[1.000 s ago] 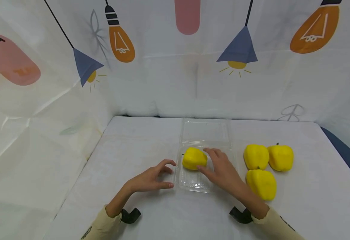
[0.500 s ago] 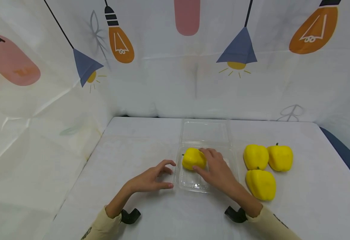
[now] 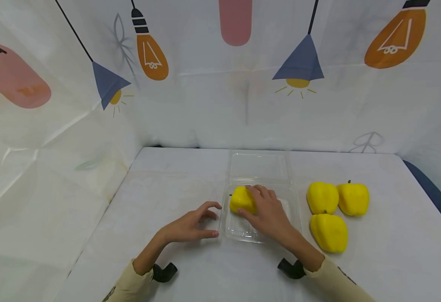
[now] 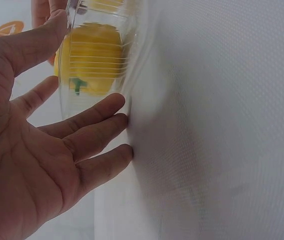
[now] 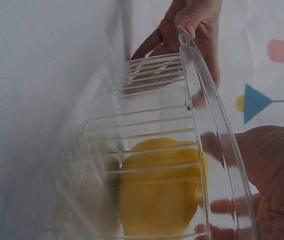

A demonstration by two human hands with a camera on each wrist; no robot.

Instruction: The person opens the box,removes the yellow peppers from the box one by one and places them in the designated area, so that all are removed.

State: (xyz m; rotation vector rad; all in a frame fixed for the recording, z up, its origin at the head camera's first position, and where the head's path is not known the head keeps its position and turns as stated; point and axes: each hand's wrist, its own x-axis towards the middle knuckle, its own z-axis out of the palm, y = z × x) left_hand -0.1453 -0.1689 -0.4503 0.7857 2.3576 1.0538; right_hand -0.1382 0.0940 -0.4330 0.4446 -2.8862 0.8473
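Observation:
A yellow bell pepper (image 3: 240, 201) lies on its side in the left part of a clear plastic clamshell box (image 3: 244, 235), its stem pointing left. My right hand (image 3: 268, 213) holds the pepper's right end, thumb at the near side and fingers curled over the far side. My left hand (image 3: 188, 225) is at the box's left edge, fingers loosely bent and holding nothing. The left wrist view shows its thumb and fingers (image 4: 99, 137) close to the box wall; whether they touch it I cannot tell. Through the clear wall, the right wrist view shows the pepper (image 5: 159, 192).
The box's lid (image 3: 259, 164) lies folded back on the far side. Several more bell peppers rest to the right of the box: one at the back (image 3: 322, 197), one beside it (image 3: 353, 198), one nearer (image 3: 329, 233). A printed curtain (image 3: 212, 105) hangs behind the white table (image 3: 160, 180).
My right hand has moved left, from beside the pepper's right end to round it. The pepper, the box and my left hand have stayed in place.

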